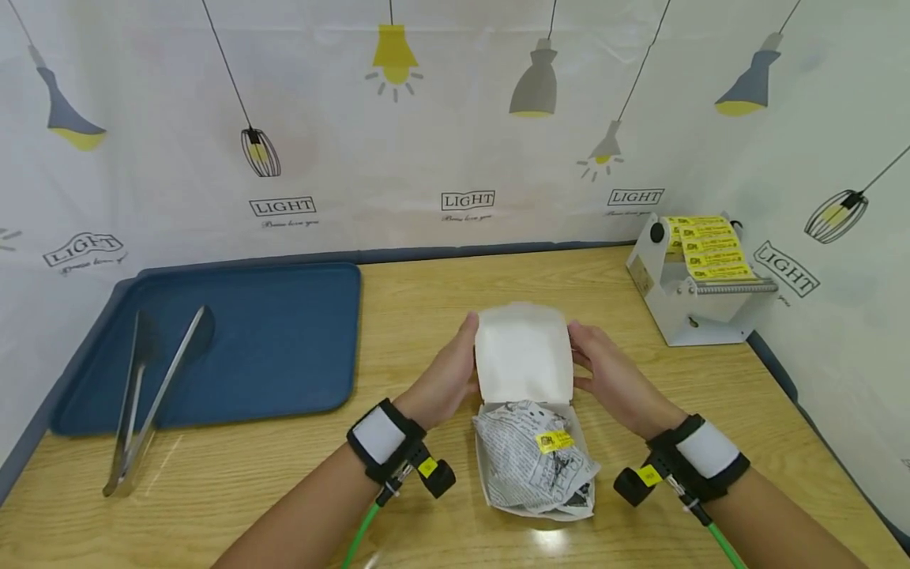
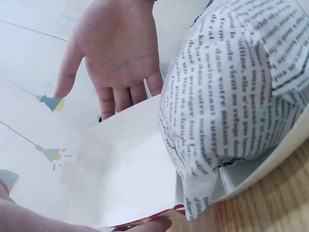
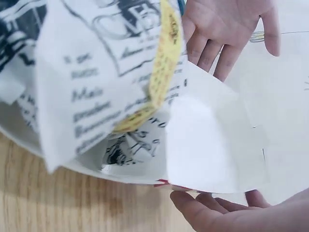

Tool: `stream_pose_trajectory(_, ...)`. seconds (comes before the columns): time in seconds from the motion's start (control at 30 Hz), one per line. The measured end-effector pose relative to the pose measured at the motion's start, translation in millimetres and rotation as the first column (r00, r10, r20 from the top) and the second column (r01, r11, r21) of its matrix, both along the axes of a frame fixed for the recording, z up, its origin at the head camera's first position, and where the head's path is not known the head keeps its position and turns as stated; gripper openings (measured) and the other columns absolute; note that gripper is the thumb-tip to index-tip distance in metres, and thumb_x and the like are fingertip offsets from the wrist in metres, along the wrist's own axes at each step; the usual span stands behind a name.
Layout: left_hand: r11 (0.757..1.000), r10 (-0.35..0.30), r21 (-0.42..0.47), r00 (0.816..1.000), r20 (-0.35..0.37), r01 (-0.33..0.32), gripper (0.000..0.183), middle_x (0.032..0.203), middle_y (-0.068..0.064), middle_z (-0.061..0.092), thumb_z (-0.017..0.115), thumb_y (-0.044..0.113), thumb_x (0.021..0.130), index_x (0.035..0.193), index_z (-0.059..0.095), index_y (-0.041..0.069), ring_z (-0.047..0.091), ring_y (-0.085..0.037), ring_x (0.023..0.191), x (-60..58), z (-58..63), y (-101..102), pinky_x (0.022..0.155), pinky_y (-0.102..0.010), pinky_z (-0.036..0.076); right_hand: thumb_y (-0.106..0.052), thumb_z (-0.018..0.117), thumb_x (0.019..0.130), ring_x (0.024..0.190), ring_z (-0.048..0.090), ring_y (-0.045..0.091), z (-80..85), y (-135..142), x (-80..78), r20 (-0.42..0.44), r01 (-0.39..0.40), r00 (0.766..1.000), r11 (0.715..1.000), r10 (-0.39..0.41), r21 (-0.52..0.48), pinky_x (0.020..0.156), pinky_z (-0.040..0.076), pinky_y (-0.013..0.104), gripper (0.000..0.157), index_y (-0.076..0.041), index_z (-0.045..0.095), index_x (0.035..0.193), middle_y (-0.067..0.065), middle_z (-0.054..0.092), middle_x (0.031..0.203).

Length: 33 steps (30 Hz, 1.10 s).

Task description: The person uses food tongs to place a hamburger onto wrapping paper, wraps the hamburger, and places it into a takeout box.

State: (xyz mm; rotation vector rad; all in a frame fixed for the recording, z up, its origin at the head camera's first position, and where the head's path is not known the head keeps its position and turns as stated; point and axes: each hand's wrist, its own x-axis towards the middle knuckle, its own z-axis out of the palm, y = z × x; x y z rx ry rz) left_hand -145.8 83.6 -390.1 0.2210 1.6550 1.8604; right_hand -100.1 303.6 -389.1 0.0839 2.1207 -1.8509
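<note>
A white clamshell box (image 1: 524, 356) stands open on the table, its lid raised at the far side. In its base sits a paper-wrapped bundle (image 1: 522, 470), printed like newspaper and bearing a yellow label (image 1: 554, 441); what is inside the paper is hidden. My left hand (image 1: 446, 378) is at the left edge of the lid, its fingers extended along the side and partly behind. At the opposite edge my right hand (image 1: 613, 378) rests in much the same way, fingers loosely straight. In the left wrist view the wrapped bundle (image 2: 227, 92) bulges above the box rim.
A blue tray (image 1: 284, 340) lies at the left, with metal tongs (image 1: 152, 395) resting over its front edge. At the back right stands a white label dispenser (image 1: 700, 296) carrying a roll of yellow labels (image 1: 714, 249). A printed curtain (image 1: 426, 142) hangs behind the wooden table (image 1: 419, 292).
</note>
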Motion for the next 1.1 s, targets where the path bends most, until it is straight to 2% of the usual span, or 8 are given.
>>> stream_pose_trajectory(0.23, 0.995, -0.004, -0.099, 0.98, -0.2, -0.016, 0.068, 0.16, -0.015, 0.028, 0.011, 0.053, 0.103, 0.155, 0.024, 0.01, 0.023, -0.028, 0.147, 7.8, 5.4, 0, 0.123, -0.057, 0.02, -0.056, 0.026, 0.1, 0.148, 0.002, 0.042, 11.3, 1, 4.4, -0.033, -0.014, 0.999, 1.0, 0.013, -0.011, 0.118, 0.011, 0.072, 0.083, -0.007, -0.013, 0.154, 0.023, -0.006, 0.163)
stream_pose_trajectory(0.37, 0.984, -0.055, -0.18, 0.946, -0.321, -0.003, 0.067, 0.156, -0.019, 0.024, 0.015, 0.05, 0.104, 0.154, 0.024, 0.006, 0.018, -0.03, 0.145, 17.5, 4.8, -5, 0.122, -0.06, 0.017, -0.05, 0.025, 0.103, 0.147, 0.01, 0.042, 15.3, 5, 15.3, -0.109, -0.053, 0.992, 0.998, 0.057, 0.04, 0.116, 0.013, 0.073, 0.075, -0.005, -0.004, 0.157, 0.022, 0.003, 0.164)
stream_pose_trajectory(0.53, 0.991, -0.105, -0.115, 0.907, -0.408, 0.063, 0.059, 0.151, -0.022, 0.028, 0.019, 0.039, 0.107, 0.151, 0.024, 0.0, 0.026, -0.033, 0.14, 26.8, 1.0, -13, 0.118, -0.06, 0.026, -0.041, 0.029, 0.105, 0.14, 0.026, 0.041, 17.6, 8, 33.1, -0.178, -0.075, 0.979, 0.987, 0.099, 0.139, 0.113, 0.021, 0.073, 0.062, -0.004, 0.015, 0.154, 0.022, 0.025, 0.157)
stream_pose_trajectory(0.67, 0.988, -0.148, -0.097, 0.897, -0.416, 0.118, 0.053, 0.152, -0.017, 0.035, 0.026, 0.034, 0.107, 0.151, 0.025, 0.005, 0.035, -0.03, 0.138, 34.6, -2.4, -20, 0.116, -0.057, 0.031, -0.03, 0.034, 0.106, 0.13, 0.042, 0.025, 16.7, 8, 43.5, -0.243, -0.07, 0.963, 0.977, 0.118, 0.199, 0.112, 0.041, 0.04, 0.049, -0.003, 0.027, 0.146, 0.018, 0.04, 0.146)
stream_pose_trajectory(0.73, 0.983, -0.184, -0.099, 0.881, -0.436, 0.157, 0.054, 0.154, -0.014, 0.034, 0.031, 0.035, 0.106, 0.152, 0.023, 0.008, 0.039, -0.028, 0.136, 38.3, -5.5, -24, 0.114, -0.056, 0.036, -0.025, 0.036, 0.106, 0.129, 0.045, 0.018, 15.6, 7, 48.5, -0.281, -0.073, 0.949, 0.969, 0.141, 0.237, 0.106, 0.046, 0.034, 0.046, -0.001, 0.029, 0.144, 0.019, 0.042, 0.146)
stream_pose_trajectory(0.83, 0.97, -0.244, -0.137, 0.838, -0.487, 0.202, 0.063, 0.159, -0.01, 0.027, 0.039, 0.041, 0.103, 0.155, 0.017, 0.014, 0.032, -0.023, 0.141, 43.3, -10.8, -30, 0.115, -0.056, 0.035, -0.016, 0.04, 0.104, 0.131, 0.042, 0.004, 12.8, 9, 57.7, -0.335, -0.116, 0.921, 0.96, 0.201, 0.255, 0.101, 0.049, 0.021, 0.043, -0.004, 0.031, 0.144, 0.02, 0.038, 0.149)
stream_pose_trajectory(0.97, 0.948, -0.313, -0.23, 0.767, -0.56, 0.219, 0.08, 0.16, -0.005, 0.026, 0.058, 0.044, 0.093, 0.156, 0.018, 0.017, 0.028, -0.016, 0.142, 50.2, -15.0, -39, 0.116, -0.056, 0.033, -0.012, 0.049, 0.1, 0.134, 0.034, -0.009, 8.0, 13, 74.2, -0.389, -0.145, 0.877, 0.928, 0.281, 0.344, 0.102, 0.054, 0.043, 0.055, -0.017, 0.03, 0.151, 0.019, 0.035, 0.155)
stream_pose_trajectory(1.1, 0.91, -0.397, -0.361, 0.676, -0.621, 0.203, 0.104, 0.157, -0.006, 0.027, 0.081, 0.038, 0.073, 0.155, 0.021, 0.017, 0.029, -0.02, 0.14, 61.4, -16.2, -45, 0.113, -0.057, 0.039, -0.021, 0.058, 0.096, 0.142, 0.03, 0.003, 3.7, 13, 90.6, -0.406, -0.128, 0.837, 0.852, 0.367, 0.507, 0.097, 0.047, 0.065, 0.059, -0.025, 0.035, 0.15, 0.016, 0.031, 0.16)
